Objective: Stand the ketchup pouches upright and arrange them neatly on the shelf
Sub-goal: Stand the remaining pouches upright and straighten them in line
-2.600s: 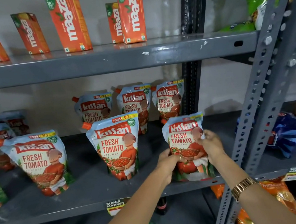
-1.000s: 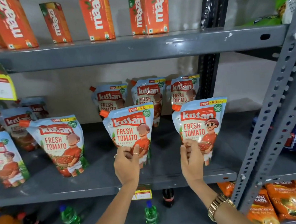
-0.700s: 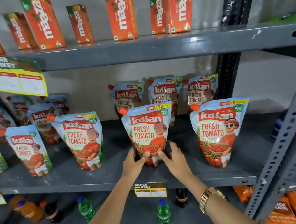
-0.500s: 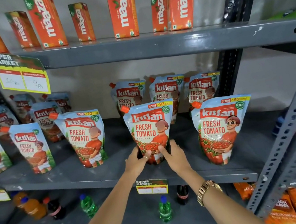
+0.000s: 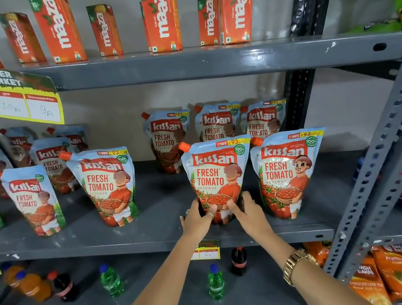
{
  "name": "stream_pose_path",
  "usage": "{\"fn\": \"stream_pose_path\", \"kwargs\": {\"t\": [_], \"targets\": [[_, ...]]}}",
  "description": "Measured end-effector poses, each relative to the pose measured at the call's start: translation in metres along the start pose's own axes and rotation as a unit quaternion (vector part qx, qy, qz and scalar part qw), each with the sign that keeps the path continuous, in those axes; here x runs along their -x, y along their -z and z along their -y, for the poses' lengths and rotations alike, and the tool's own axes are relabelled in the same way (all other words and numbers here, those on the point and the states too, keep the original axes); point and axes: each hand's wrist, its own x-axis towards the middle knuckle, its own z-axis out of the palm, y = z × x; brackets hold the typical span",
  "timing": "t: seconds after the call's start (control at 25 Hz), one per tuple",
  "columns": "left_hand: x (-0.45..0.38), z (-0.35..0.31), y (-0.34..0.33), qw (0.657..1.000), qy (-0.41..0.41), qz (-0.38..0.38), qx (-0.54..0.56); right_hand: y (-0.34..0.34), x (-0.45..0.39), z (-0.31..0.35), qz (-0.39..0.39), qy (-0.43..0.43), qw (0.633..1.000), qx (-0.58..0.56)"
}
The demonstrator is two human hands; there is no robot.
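Eleven ketchup pouches can be counted on the middle shelf (image 5: 155, 237), all upright with long axes vertical, labels forward and spouts at the upper left. The held pouch (image 5: 217, 175) stands at the front edge, clasped low down between the left hand (image 5: 196, 220) and right hand (image 5: 250, 212). Just beside it stands the right pouch (image 5: 287, 174). Seven juice cartons (image 5: 160, 14) are lined up above, and six bottles (image 5: 215, 282) are seen below.

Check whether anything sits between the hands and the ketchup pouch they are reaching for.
Nothing visible does. The left hand and right hand already cup the base of the blue-and-red plastic ketchup pouch standing on the grey metal shelf.
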Motion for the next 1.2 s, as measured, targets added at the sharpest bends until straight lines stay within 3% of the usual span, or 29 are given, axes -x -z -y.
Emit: {"fn": "stream_pose_path", "kwargs": {"t": [0.2, 0.32, 0.4, 0.52, 0.6, 0.76, 0.88, 1.04, 1.2], "targets": [[0.001, -0.002, 0.002, 1.0, 0.013, 0.013, 0.0, -0.003, 0.003, 0.004, -0.008, -0.01, 1.0, 0.006], [-0.002, 0.003, 0.006, 0.998, -0.009, 0.008, 0.058, -0.008, 0.01, 0.009, -0.089, 0.025, 0.995, 0.027], [-0.001, 0.006, 0.019, 0.991, -0.036, -0.049, 0.116, -0.013, 0.015, 0.017, -0.177, 0.05, 0.98, 0.072], [-0.005, 0.018, 0.053, 0.971, -0.086, -0.19, 0.118, -0.021, 0.016, 0.029, -0.294, 0.114, 0.935, 0.162], [-0.008, 0.025, 0.08, 0.952, -0.117, -0.256, 0.121, -0.031, 0.012, 0.037, -0.324, 0.172, 0.904, 0.219], [-0.015, 0.047, 0.135, 0.929, -0.106, -0.336, 0.116, -0.072, 0.004, 0.061, -0.283, 0.197, 0.916, 0.205], [-0.023, 0.069, 0.176, 0.93, -0.09, -0.343, 0.099, -0.113, -0.001, 0.083, -0.217, 0.204, 0.942, 0.155], [-0.032, 0.09, 0.214, 0.951, -0.097, -0.28, 0.09, -0.164, -0.004, 0.11, -0.138, 0.178, 0.967, 0.119], [-0.047, 0.108, 0.249, 0.981, -0.047, -0.171, 0.075, -0.205, -0.01, 0.14, -0.053, 0.071, 0.994, 0.059]]}}
